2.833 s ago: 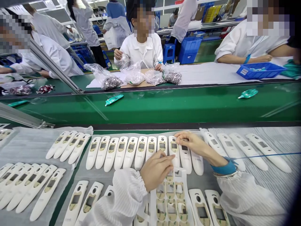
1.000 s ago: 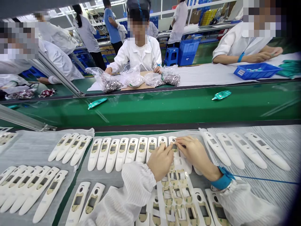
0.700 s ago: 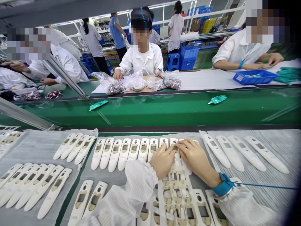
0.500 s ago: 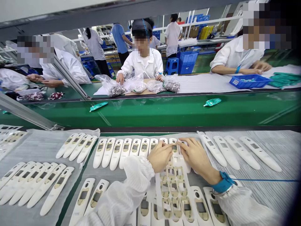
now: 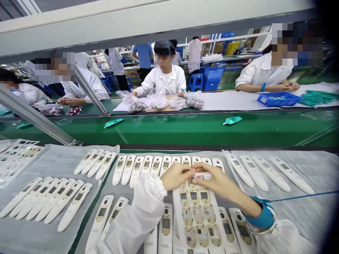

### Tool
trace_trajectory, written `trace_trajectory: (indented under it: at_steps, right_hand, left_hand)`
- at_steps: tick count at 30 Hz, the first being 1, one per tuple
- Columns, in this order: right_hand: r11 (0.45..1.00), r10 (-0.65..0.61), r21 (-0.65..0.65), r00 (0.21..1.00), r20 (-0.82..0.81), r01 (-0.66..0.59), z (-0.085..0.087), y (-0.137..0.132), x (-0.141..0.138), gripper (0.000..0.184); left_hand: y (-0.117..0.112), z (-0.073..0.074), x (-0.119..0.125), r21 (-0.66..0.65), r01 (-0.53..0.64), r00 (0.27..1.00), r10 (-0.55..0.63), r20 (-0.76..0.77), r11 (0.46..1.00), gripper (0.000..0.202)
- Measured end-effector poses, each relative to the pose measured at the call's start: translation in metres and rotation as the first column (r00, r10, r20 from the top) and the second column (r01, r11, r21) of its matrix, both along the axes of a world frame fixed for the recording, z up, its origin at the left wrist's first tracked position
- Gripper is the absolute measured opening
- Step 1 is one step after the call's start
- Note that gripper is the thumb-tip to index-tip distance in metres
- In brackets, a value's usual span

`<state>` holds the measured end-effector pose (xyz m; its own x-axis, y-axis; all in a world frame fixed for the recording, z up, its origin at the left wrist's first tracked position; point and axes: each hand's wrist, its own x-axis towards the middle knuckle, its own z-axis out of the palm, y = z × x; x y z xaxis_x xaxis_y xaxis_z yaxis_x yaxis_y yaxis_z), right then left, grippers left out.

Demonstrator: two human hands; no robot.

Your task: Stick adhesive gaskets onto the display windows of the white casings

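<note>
My left hand (image 5: 177, 177) has its thumb and fingertips pinched together over the top of a sheet of stickers (image 5: 221, 237). What those fingertips hold is too small to make out. Facing it, my right hand (image 5: 215, 181) curls its thumb and forefinger round a small pale piece (image 5: 202, 175), partly covered by the fingers. The sheet carries rows of rounded beige frames with window cut-outs and lies over several white thermometer-like housings. Just beyond my hands runs a row of such housings (image 5: 138, 171), beige frames round their windows.
More housings lie on grey foam at left (image 5: 74, 208) and right (image 5: 261, 173). A green conveyor (image 5: 169, 128) carries teal devices (image 5: 113, 122). Across it, people in white coats sit by plastic bags of small parts (image 5: 137, 106) and a blue tray (image 5: 279, 100). A blue wrist cord (image 5: 304, 196) trails rightward.
My hands have come off the housing in the far row and drawn back over the sheet's top, fingertips together. The view has tilted upward, and the teal device at right has shifted left.
</note>
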<state>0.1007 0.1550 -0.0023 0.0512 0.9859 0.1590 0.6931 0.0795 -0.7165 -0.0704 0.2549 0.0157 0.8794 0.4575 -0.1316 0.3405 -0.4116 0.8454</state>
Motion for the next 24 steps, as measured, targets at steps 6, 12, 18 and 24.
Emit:
trace_trajectory:
  at_steps: [6, 12, 18, 24]
  right_hand:
    - [0.992, -0.125, -0.036, 0.986, -0.109, 0.122, 0.009, -0.018, -0.011, 0.020]
    - [0.919, -0.153, 0.390, 0.960, 0.236, 0.050, 0.008, -0.023, -0.013, 0.014]
    - [0.857, -0.201, 0.509, 0.858, 0.473, -0.080, 0.015, -0.027, -0.017, 0.014]
    - [0.843, -0.165, 0.521, 0.859, 0.484, -0.132, 0.010, -0.028, -0.021, 0.012]
  left_hand:
    - [-0.003, 0.008, -0.002, -0.190, 0.012, 0.997, 0.003, 0.079, 0.982, 0.029]
    - [-0.005, 0.008, 0.003, -0.255, -0.003, 0.996, 0.025, 0.084, 0.967, 0.028]
    - [-0.008, 0.012, 0.005, -0.323, -0.039, 0.996, 0.063, 0.063, 0.946, 0.031]
    - [-0.008, 0.001, 0.012, -0.327, -0.108, 0.994, 0.106, -0.026, 0.939, 0.031]
